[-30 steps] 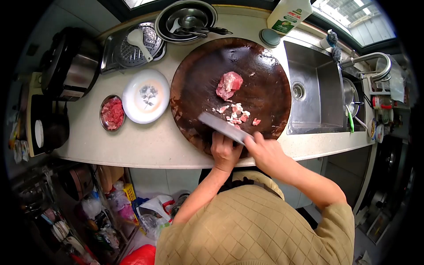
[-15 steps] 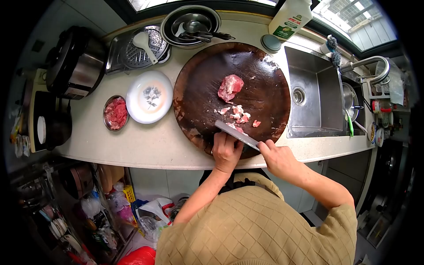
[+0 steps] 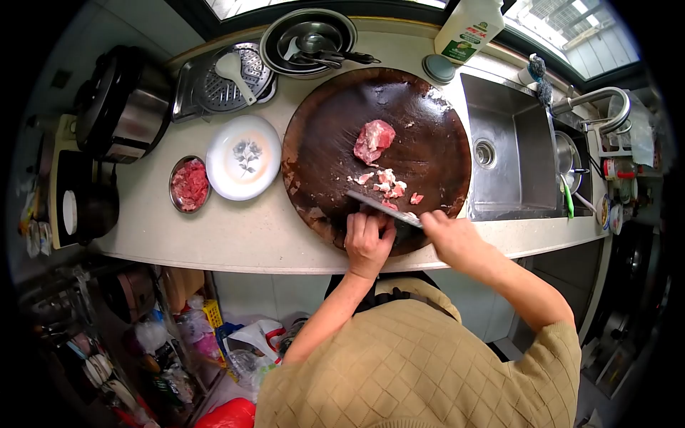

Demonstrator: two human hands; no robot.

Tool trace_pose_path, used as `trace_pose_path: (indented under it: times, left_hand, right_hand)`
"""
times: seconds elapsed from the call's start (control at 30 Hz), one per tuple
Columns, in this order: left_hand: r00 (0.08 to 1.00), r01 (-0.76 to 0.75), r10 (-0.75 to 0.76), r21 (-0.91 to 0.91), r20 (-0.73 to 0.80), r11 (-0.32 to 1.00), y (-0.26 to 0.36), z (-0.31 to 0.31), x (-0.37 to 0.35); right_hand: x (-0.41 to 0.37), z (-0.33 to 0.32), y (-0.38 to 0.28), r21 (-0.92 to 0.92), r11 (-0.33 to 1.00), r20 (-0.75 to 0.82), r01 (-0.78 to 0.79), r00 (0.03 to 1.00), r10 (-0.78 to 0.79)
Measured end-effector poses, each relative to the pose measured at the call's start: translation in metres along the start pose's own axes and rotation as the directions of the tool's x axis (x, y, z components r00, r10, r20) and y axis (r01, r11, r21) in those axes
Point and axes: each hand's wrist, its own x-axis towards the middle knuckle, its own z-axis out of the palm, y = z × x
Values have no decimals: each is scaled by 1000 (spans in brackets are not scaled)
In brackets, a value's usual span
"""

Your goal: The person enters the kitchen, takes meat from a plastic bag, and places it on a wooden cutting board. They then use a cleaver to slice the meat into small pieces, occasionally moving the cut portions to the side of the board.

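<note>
A large round dark cutting board [image 3: 321, 143] lies on the counter. My right hand [image 3: 449, 235] is wrapped round the handle of a knife [image 3: 382, 207], whose blade points left over the board's near part. Just below the blade, my left hand [image 3: 369, 242] has its fingers curled down at the board's near edge; whatever lies under the fingertips is hidden. Small cut meat pieces [image 3: 389, 184] are scattered beyond the blade, a few of them close against it. Farther back sits a larger chunk of raw meat [image 3: 374, 140].
Left of the board are a white plate [image 3: 244, 157] with a flower print and a small metal bowl [image 3: 190, 184] of cut meat. Nested bowls [image 3: 308, 43] with utensils stand behind. A sink [image 3: 510, 157] lies to the right, a white bottle [image 3: 469, 32] at the back.
The knife blade has tilted, and its handle end and my right hand have shifted slightly up and to the right. My left hand stays in nearly the same place with its fingers curled.
</note>
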Motion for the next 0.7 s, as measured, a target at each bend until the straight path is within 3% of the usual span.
trace_pose_path:
  times: [0.03, 0.1, 0.17, 0.3, 0.43, 0.57, 0.7]
  left_hand:
    - [1000, 4, -4, -13, 18, 1000, -1, -1, 1]
    - [999, -44, 44, -39, -7, 998, -3, -3, 5]
    - [996, -83, 83, -37, 14, 996, -8, -11, 11]
    - [998, -64, 65, -22, 22, 998, -4, -18, 14]
    - [992, -127, 128, -25, 21, 992, -5, -15, 15]
    - [999, -24, 28, -67, 47, 997, -8, -9, 7]
    - [995, -95, 94, -22, -34, 995, -8, -5, 13]
  right_hand:
    - [-1, -5, 6, 24, 998, 24, -57, 998, 56]
    - [7, -8, 7, -29, 993, -117, -114, 987, 110]
    - [12, -4, 0, 15, 993, -135, -114, 984, 115]
    - [1, -8, -34, 19, 998, -80, 67, 995, -65]
    - [-14, 1, -32, -3, 999, -66, 47, 997, -47]
    - [-21, -7, -26, -29, 999, 27, 36, 999, -36]
    - [22, -2, -38, -111, 986, -87, 121, 988, -131]
